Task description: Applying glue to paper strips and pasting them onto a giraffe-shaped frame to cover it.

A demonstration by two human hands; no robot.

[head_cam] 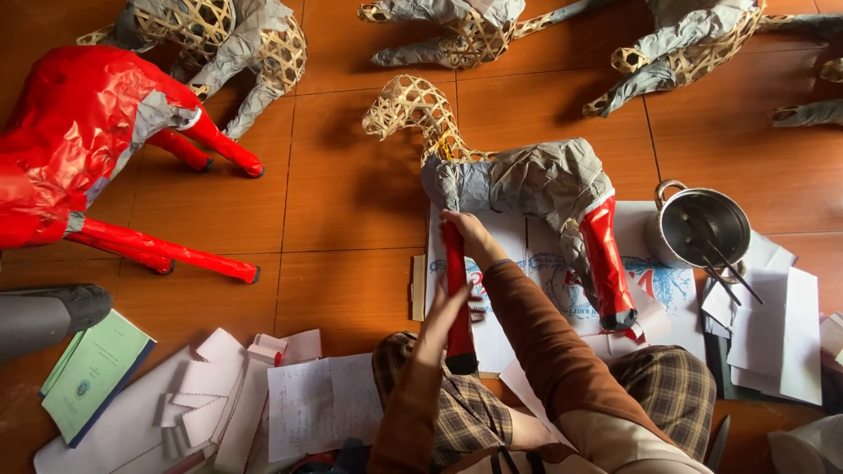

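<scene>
Both hands on the front red leg (pixel 457 294) of the woven horse frame (pixel 518 180). Left hand (pixel 443 307) pressed flat against the leg's lower half, fingers extended, not clenched. Right hand (pixel 465 233) wrapped over the leg's top, just under the grey paper body. Horse frame stands on printed paper sheets (pixel 536 263) on the orange tiled floor (pixel 351 193); head and neck bare wicker, body grey paper, rear leg (pixel 606 263) also red. Metal pot (pixel 698 228) with sticks in it just right of the rear leg. Fully red horse (pixel 79 140) well apart at left. Loose white papers (pixel 290 399) and green booklet (pixel 92 373) lower left. More grey-wrapped frames (pixel 228 44) along the top edge.
</scene>
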